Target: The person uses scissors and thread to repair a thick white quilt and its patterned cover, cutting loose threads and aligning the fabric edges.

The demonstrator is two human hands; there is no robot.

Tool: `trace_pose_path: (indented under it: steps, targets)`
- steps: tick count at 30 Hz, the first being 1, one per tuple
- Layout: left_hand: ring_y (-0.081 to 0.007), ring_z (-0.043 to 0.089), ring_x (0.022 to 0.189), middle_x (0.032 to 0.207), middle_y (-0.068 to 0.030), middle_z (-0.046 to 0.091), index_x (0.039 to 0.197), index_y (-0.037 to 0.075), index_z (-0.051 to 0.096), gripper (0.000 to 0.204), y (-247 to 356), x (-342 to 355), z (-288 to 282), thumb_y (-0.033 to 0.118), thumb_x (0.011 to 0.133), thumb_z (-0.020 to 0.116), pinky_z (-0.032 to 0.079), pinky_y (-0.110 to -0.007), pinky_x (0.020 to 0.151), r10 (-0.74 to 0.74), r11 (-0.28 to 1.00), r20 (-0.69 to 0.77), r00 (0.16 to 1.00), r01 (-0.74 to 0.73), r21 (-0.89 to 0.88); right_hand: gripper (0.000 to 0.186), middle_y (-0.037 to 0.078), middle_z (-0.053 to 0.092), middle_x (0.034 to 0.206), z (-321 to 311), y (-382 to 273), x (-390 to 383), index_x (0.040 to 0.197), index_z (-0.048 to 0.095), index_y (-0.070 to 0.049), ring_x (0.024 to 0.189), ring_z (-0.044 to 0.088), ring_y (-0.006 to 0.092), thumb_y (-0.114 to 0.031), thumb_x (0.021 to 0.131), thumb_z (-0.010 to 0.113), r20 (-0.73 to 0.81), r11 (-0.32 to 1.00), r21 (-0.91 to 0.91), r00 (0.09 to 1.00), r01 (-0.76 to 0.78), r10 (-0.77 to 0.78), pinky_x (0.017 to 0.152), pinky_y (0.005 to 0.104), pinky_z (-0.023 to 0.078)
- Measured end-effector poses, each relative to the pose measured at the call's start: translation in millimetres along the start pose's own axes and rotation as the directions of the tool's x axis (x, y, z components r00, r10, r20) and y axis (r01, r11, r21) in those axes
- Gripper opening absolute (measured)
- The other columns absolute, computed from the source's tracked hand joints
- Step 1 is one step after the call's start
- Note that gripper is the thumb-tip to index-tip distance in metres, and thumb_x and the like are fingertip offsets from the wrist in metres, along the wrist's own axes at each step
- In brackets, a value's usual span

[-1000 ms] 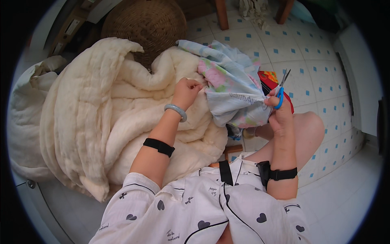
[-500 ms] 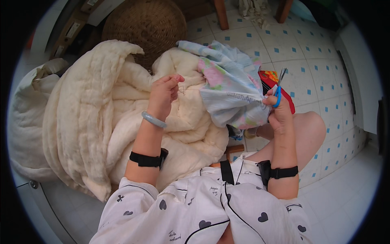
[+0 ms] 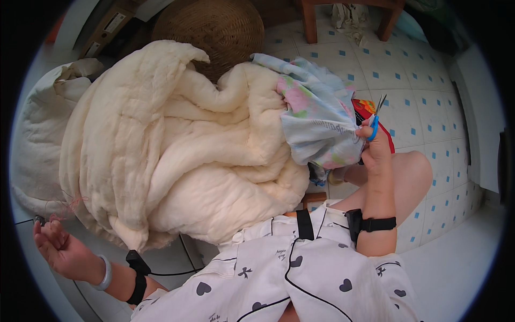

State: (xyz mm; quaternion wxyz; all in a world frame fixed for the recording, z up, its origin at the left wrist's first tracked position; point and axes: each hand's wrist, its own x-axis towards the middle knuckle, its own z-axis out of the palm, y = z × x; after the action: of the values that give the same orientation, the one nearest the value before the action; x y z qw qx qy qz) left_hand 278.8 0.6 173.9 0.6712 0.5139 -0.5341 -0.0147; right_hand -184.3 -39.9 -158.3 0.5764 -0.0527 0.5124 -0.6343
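Far out at the lower left, my left hand [image 3: 61, 249] is closed, its fingers curled together. Just above the fingers hangs a loose tangle of thin reddish thread [image 3: 72, 203], whose end seems to be pinched in them. On the right, my right hand [image 3: 375, 147] is closed on the gathered edge of a light blue, pink-flowered cloth [image 3: 322, 121]. The same hand carries blue-handled scissors [image 3: 375, 121], blades pointing up and away. A big cream quilt batting [image 3: 177, 134] lies in heaped folds between my hands.
A round wicker basket [image 3: 214, 32] stands behind the batting. A red patterned item [image 3: 365, 109] lies beyond my right hand on the tiled floor [image 3: 424, 118]. Wooden furniture legs [image 3: 309, 24] stand at the back, and a pale bundle [image 3: 43, 134] sits at the far left.
My left hand has swung from above the middle of the batting out to the lower left, and the thread has gone with it. My right hand keeps hold of cloth and scissors.
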Motion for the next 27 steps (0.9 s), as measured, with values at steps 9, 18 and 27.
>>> trace_pose_path:
  steps: [9,18,27]
  targets:
    - [-0.0179,0.047,0.084,0.092,-0.0066,0.049,0.122,-0.005,0.045,0.044,-26,-128,97,0.029,0.094,0.038,0.039,-0.031,0.080,-0.381,0.282,0.895,0.231,0.951,-0.126,0.028,0.006,0.061,0.090,28,-12,-36,0.089,0.052,-0.003,0.073,0.052,0.0101,-0.004,0.073,0.075,0.046,0.710,-0.566,0.876,0.419,-0.480,0.071,0.0235,0.045]
    - [-0.0253,0.042,0.124,0.137,-0.0160,0.039,0.140,-0.003,0.028,0.067,-23,-178,148,0.049,0.098,0.026,0.031,-0.038,0.106,-0.047,-0.172,0.997,-0.053,0.984,0.044,0.036,0.005,0.062,0.088,104,0,-159,0.083,0.054,-0.004,0.076,0.056,0.0062,-0.005,0.064,0.084,0.501,0.895,-0.331,0.860,0.299,-0.102,0.063,0.0206,0.048]
    - [-0.0237,0.044,0.123,0.139,-0.0127,0.037,0.141,-0.002,0.026,0.070,-17,-194,147,0.052,0.097,0.029,0.033,-0.039,0.106,-0.011,-0.113,0.994,-0.106,0.988,0.105,0.025,0.006,0.062,0.082,90,-3,-170,0.085,0.055,0.001,0.080,0.064,0.0127,0.002,0.072,0.076,0.476,0.942,-0.257,0.877,0.216,-0.071,0.070,0.0243,0.054]
